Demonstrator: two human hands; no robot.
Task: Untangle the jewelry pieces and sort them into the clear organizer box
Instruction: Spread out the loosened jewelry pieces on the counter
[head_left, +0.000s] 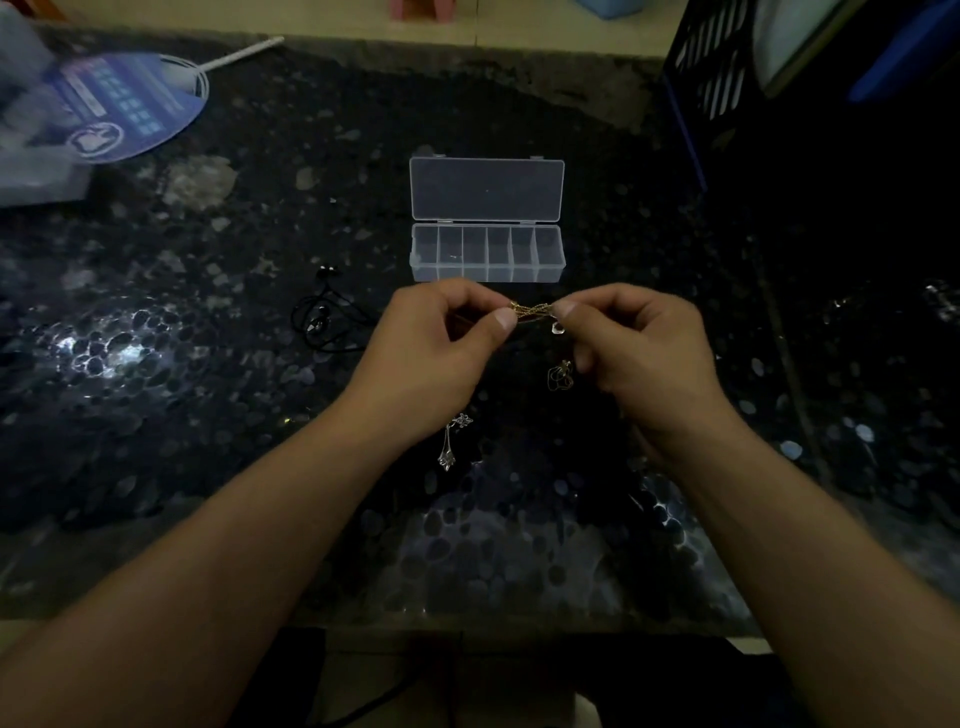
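Lying on the dark worktop (156, 364) at the left is a black cord necklace (324, 322), loose. A silver pendant (453, 441) hangs below the left hand (441, 343). Both grips pinch a twisted gold chain (530, 310), the right hand (644, 343) pulling its other end. Behind them the clear organizer box (487, 253) sits open and looks almost empty, so most sorting is left.

dark stone table (208, 415) | organizer box (487, 253), black cord (324, 325), silver pendant (452, 441), fan (130, 104)
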